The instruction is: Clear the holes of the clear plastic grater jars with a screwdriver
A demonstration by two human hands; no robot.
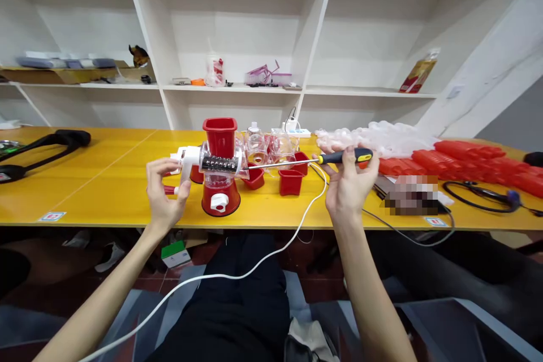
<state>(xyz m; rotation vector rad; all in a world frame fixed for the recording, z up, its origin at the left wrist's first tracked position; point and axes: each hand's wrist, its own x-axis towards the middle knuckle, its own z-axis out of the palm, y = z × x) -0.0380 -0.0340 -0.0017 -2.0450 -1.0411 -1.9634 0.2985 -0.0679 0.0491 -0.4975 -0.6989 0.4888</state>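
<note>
Grater (220, 144) left of frame centre, grasped at crank (186, 166) by left hand (163, 195); screwdriver (341, 156) right of centre, held in right hand (348, 188), pointed at drum (219, 164), perhaps touching.

No words, brands or numbers can be read. Two small printed stickers lie flat along the near edge of the yellow table (127, 181): a left sticker (52, 216) and a right sticker (435, 221), each with a coloured square mark too small to make out. Any print on the red-and-gold package (419, 72) on the shelf (369, 91) and the green-and-white box (175, 255) below is illegible.
</note>
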